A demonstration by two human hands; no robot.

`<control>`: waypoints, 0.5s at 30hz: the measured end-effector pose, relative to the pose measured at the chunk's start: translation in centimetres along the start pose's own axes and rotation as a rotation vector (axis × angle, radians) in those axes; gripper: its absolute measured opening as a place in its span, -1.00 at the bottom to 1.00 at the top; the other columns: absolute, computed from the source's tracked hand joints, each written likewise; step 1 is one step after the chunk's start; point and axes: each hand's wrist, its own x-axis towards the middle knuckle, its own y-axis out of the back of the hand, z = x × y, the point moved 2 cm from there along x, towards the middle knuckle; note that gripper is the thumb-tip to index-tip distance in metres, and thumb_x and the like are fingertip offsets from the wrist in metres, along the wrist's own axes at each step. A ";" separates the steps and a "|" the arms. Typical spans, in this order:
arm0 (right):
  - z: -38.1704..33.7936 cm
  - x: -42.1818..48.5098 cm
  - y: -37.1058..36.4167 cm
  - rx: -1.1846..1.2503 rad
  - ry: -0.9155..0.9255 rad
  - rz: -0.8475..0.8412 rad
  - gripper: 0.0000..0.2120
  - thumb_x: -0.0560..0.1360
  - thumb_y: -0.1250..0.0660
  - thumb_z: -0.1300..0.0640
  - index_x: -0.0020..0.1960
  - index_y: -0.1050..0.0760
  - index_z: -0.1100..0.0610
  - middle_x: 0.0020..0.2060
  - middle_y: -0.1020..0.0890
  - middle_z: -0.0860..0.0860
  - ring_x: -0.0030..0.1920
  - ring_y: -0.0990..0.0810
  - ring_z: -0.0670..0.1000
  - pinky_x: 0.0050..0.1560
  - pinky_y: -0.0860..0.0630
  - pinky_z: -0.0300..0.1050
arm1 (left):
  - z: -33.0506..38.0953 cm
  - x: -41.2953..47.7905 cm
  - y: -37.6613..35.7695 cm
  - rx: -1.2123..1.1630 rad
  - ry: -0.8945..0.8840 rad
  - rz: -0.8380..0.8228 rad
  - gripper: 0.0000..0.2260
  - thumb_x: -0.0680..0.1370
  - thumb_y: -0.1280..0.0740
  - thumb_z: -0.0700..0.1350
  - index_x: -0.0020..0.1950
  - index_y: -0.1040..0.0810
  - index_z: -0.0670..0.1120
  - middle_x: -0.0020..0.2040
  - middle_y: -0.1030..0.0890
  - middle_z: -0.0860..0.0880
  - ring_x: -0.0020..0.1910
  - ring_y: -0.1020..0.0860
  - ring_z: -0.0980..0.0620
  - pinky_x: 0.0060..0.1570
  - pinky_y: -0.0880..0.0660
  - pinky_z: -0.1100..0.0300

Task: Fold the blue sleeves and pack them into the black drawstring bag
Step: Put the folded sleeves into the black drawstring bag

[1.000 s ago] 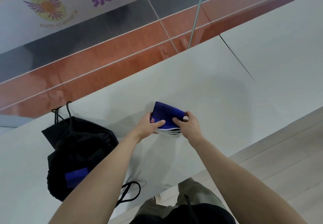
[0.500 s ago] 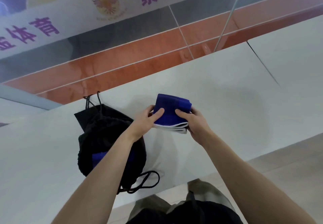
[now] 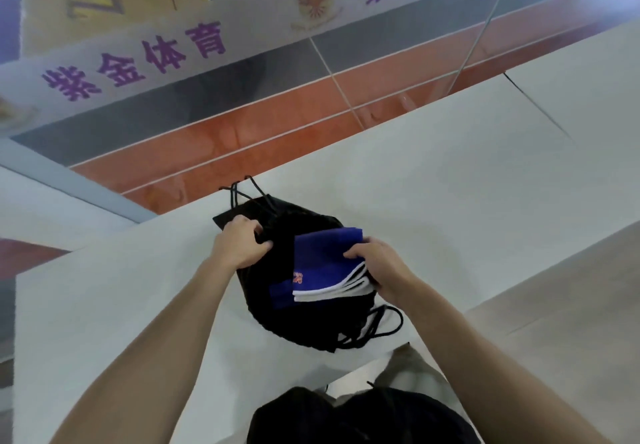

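Blue folded stack of knit sleeves with white edges [image 3: 327,263] held over the black fabric drawstring bag [image 3: 277,305] on the white table [image 3: 433,183]. Right hand [image 3: 381,267] pinches the stack's right edge, thumb on top, keeping the folds together. Left hand [image 3: 239,246] is closed on the bag's far end by the cords (presumably finding the opening). Sleeves not yet inside.

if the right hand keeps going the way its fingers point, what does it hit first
Probably the black drawstring bag: the right hand, holding the folded blue sleeves, points left across it toward the left hand. Height above the bag is unclear.
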 end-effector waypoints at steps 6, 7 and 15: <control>3.2 3.2 -4.9 0.002 -0.141 -0.006 -0.56 0.32 -0.59 0.11 0.19 -0.65 0.07 0.18 -0.74 0.23 0.10 -0.77 0.28 0.02 -0.73 0.44 | -0.3 0.1 1.0 -0.164 -0.113 0.014 -0.82 0.64 -0.37 0.01 0.02 -0.60 -0.10 0.06 -0.62 -0.11 0.10 -0.63 -0.22 -0.01 -0.47 0.01; 2.5 2.8 -5.7 0.047 -0.170 0.003 -0.64 0.47 -0.56 0.15 0.24 -0.61 0.11 0.19 -0.72 0.24 0.08 -0.76 0.28 -0.07 -0.75 0.39 | -0.4 0.0 1.1 -0.161 -0.122 -0.005 -0.78 0.65 -0.34 0.03 0.10 -0.63 -0.11 0.09 -0.63 -0.10 0.13 -0.63 -0.20 0.03 -0.49 0.00; 0.2 4.9 -9.5 -0.101 -0.138 0.050 -0.67 0.65 -0.47 0.02 0.29 -0.61 0.23 0.10 -0.73 0.21 0.10 -0.76 0.26 0.14 -0.74 0.27 | -0.6 -1.8 2.4 -0.331 -0.056 -0.117 -0.76 0.71 -0.26 0.00 -0.04 -0.61 -0.07 -0.12 -0.70 -0.05 -0.13 -0.66 -0.07 -0.10 -0.55 -0.03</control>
